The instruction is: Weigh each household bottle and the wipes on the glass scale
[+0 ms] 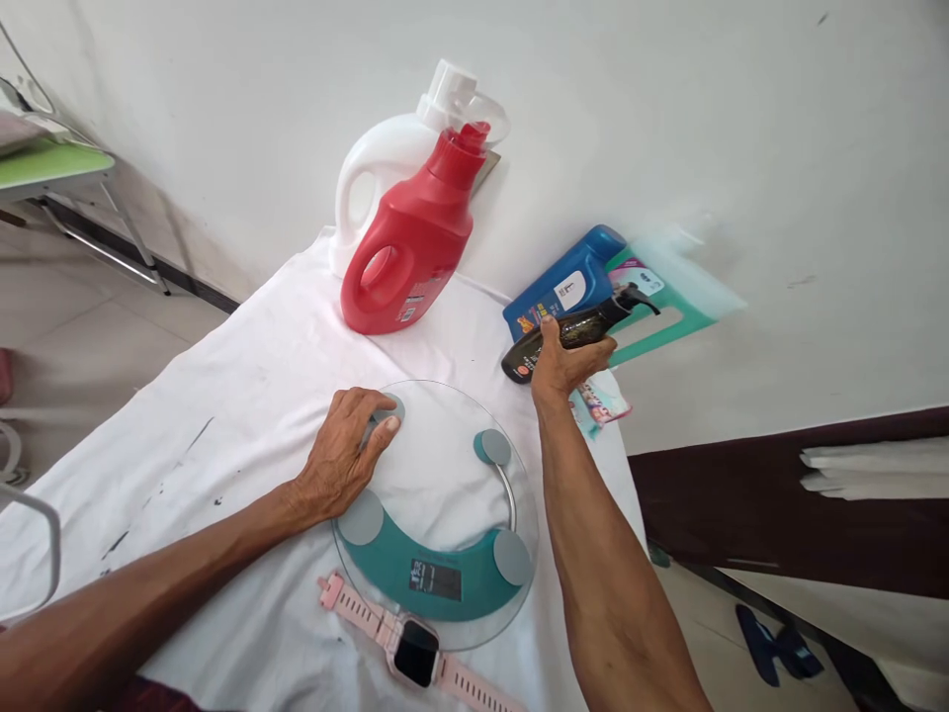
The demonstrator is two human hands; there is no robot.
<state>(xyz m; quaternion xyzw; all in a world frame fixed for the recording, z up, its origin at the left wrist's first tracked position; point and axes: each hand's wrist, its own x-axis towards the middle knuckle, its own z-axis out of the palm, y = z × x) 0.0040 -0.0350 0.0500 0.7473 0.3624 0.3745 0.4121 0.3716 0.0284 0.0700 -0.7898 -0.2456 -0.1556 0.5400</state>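
A round glass bathroom scale (437,514) with a teal band lies on the white cloth. My left hand (345,455) rests on the scale's left edge, fingers curled over one grey pad. My right hand (560,361) is closed around a dark pump bottle (574,331), held tilted in the air just beyond the scale's far right side. Behind that bottle a blue bottle (567,282) and a teal jug (667,297) lean at the wall.
A red detergent jug (411,247) and a white jug (386,163) stand against the wall. A pink smartwatch (415,648) lies in front of the scale. The cloth-covered table (222,415) ends at right, with dark flooring and a blue slipper (775,648) below.
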